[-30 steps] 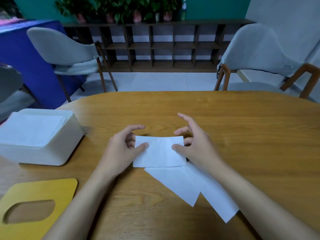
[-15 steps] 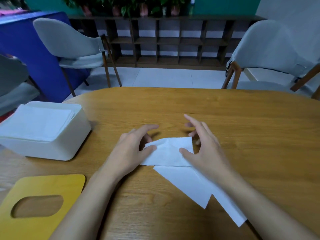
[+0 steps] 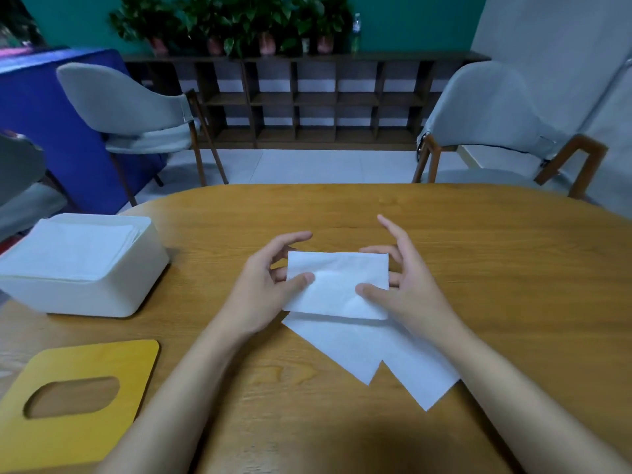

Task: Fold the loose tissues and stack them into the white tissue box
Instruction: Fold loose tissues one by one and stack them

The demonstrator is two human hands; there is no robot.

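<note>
Teal wall (image 3: 410, 22), dark shelving (image 3: 307, 97), grey chairs (image 3: 130, 107).

I saw a folded tissue (image 3: 337, 285), a white rectangle, at centre, its near edge overlapping two loose tissues (image 3: 359, 343) lying flat and skewed. Well left sat the white tissue box (image 3: 102, 292), open-topped, filled with stacked tissues (image 3: 68, 251).

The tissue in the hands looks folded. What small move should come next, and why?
Probably carry the folded tissue left onto the stack in the white tissue box: left hand and right hand pinch its ends, and the box stands open.
</note>
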